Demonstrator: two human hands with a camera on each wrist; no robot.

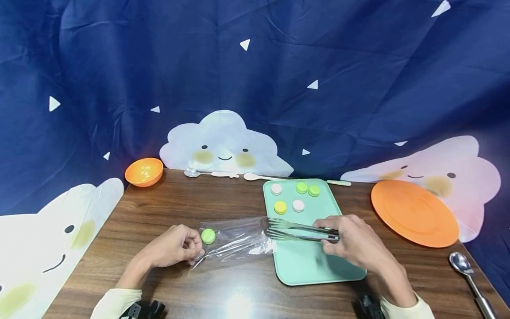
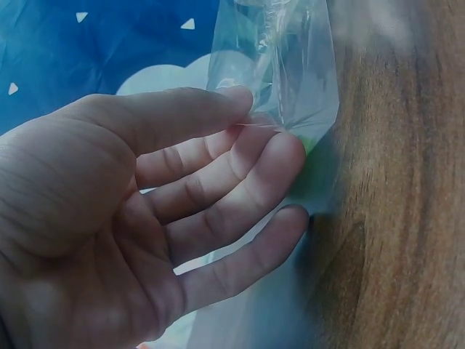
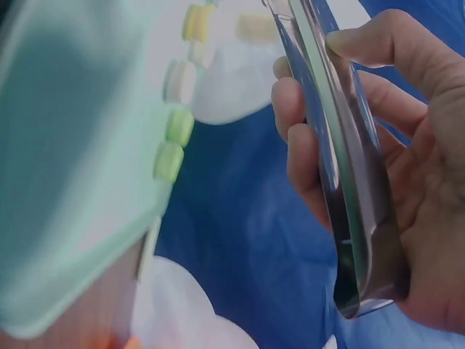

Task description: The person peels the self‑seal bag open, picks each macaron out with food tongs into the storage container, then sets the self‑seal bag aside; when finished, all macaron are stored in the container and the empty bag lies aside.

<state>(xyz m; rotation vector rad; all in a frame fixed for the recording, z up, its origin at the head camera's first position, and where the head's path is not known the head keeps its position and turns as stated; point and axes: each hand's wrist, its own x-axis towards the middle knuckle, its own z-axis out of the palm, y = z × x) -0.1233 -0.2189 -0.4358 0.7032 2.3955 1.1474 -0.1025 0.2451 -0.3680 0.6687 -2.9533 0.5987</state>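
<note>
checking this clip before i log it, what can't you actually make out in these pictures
- Head view: where the tongs tips end at the clear bag; glare on the plastic hides it.
- Left wrist view: the green macaron, nearly hidden by left hand fingers.
- Right wrist view: tong tips, cut by the top edge above the right hand.
- Head view: scoop handle, cut by the corner.

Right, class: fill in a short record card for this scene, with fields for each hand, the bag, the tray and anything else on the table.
Left hand: left hand pinches the clear plastic bag at its edge
Right hand: right hand grips metal tongs, tips at the bag's mouth
Bag: lies on the wooden table, one green macaron inside
Tray: mint tray holds five macarons: two white, two green, one yellow
Elsewhere: orange plate, orange bowl, metal scoop
</note>
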